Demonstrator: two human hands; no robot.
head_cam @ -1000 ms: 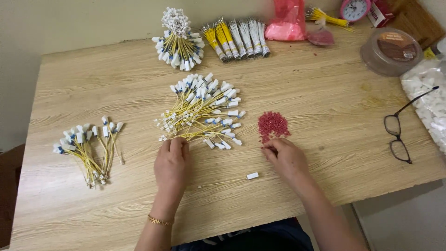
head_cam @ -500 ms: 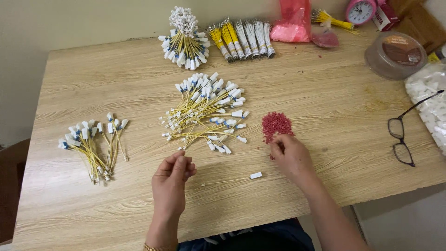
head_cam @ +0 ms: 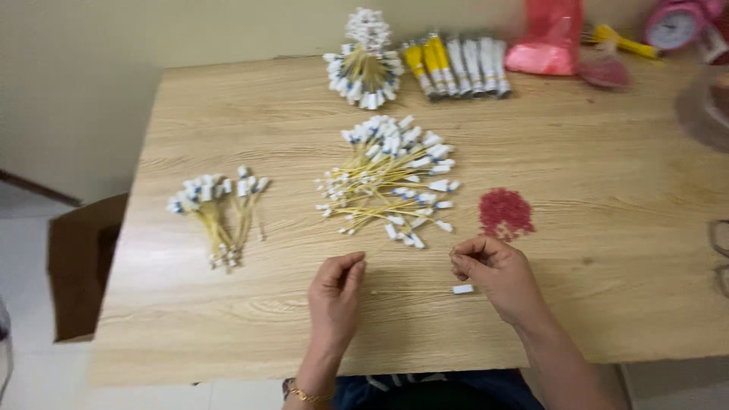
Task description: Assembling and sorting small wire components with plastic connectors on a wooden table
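Yellow thin wire with a white plug end (head_cam: 462, 289) now lies between both hands, pulled from the loose pile of yellow wires (head_cam: 391, 178). Left hand (head_cam: 336, 294) pinches its far tip; right hand (head_cam: 497, 275) has curled shut by the plug, on the wooden worktop (head_cam: 228, 106).

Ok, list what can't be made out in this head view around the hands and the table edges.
- Left hand: fingertips curl in; anything pinched there is hidden.
- Right hand: fingers close together; too small and blurred to tell if it grips the thin wire.
- Red pile: single pieces too small.
- Glasses: cut off by the right edge.
- Pink clock: cropped at the top, blurred.
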